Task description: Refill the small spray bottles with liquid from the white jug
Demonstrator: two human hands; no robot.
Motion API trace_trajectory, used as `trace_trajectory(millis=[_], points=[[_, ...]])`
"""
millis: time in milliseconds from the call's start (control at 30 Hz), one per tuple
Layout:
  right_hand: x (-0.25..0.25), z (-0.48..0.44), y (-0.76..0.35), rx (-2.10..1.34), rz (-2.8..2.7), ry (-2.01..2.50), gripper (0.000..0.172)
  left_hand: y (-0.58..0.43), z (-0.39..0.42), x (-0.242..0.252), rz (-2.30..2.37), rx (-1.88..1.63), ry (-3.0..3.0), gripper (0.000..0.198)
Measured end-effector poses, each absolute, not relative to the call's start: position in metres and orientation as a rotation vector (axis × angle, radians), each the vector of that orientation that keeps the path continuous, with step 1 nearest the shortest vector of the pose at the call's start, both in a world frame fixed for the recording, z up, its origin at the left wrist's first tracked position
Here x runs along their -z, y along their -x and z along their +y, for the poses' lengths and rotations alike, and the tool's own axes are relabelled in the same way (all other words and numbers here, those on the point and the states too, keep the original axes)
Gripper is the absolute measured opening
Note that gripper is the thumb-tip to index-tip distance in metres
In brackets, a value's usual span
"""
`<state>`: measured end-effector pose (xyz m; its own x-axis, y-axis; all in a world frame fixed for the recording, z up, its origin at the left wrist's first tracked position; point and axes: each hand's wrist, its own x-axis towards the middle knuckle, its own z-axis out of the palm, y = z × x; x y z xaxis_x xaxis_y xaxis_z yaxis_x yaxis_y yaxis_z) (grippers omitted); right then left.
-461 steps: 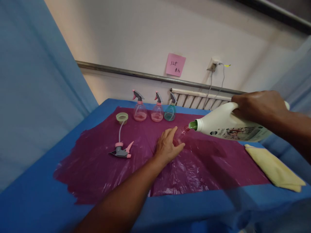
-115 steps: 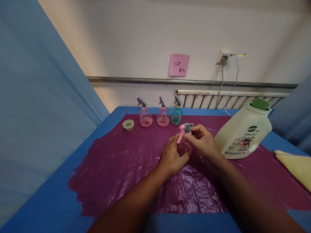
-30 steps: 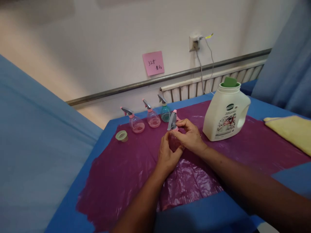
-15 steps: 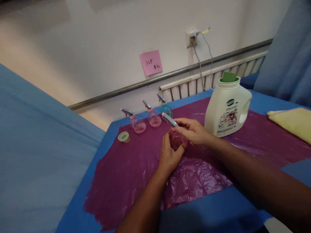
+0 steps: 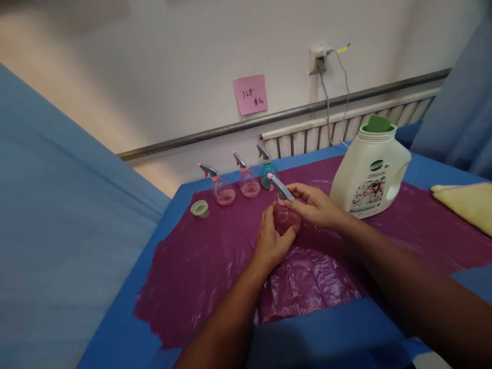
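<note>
The lower part of the held spray bottle (image 5: pixel 286 219) is partly covered by the left hand (image 5: pixel 271 238), and its liquid level is hard to make out against the purple beneath. Some fingertips of the right hand (image 5: pixel 317 206) are hidden behind the grey spray head (image 5: pixel 283 190). The yellow cloth (image 5: pixel 465 202) is cut off at the right edge, and the fine print on the cream jug (image 5: pixel 371 177) cannot be read.

A purple plastic sheet (image 5: pixel 200 277), creased and shiny near the front, is spread over a blue table cover (image 5: pixel 115 312). Behind the table, a metal rail (image 5: pixel 215 134) and a radiator (image 5: pixel 307 138) are seen along a pale wall, to which a pink handwritten note (image 5: pixel 250 95) is fixed. Both sides are framed by blue curtains (image 5: pixel 69 230).

The held bottle is rounded, transparent and pinkish, with a pink collar and a pink nozzle tip. It is positioned near the middle of the sheet, between the green-spouted jug and a small pale green cup (image 5: pixel 200 208). Its body is cupped by the curved left hand; its head and collar are pinched by the right. Behind it, two pink spray bottles (image 5: pixel 224 193) and a teal spray bottle (image 5: pixel 268 174) are lined up.
</note>
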<state>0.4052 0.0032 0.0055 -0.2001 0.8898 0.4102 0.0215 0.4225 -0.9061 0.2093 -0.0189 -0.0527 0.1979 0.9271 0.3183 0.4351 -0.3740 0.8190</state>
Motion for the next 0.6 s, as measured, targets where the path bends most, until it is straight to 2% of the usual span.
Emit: trace_trajectory(millis=[333,433,600], points=[[0.006,0.006,-0.4,-0.702,-1.486,0.995,0.029,-0.21,-0.021,0.051,1.271,-1.136,-1.919,0.083],[0.01,0.008,-0.392,-0.677,-1.395,1.023,0.033,-0.21,-0.021,0.05,1.248,-1.141,-1.926,0.081],[0.009,0.007,-0.383,-0.697,-1.39,1.026,0.028,-0.211,-0.02,0.049,1.248,-1.133,-1.923,0.081]])
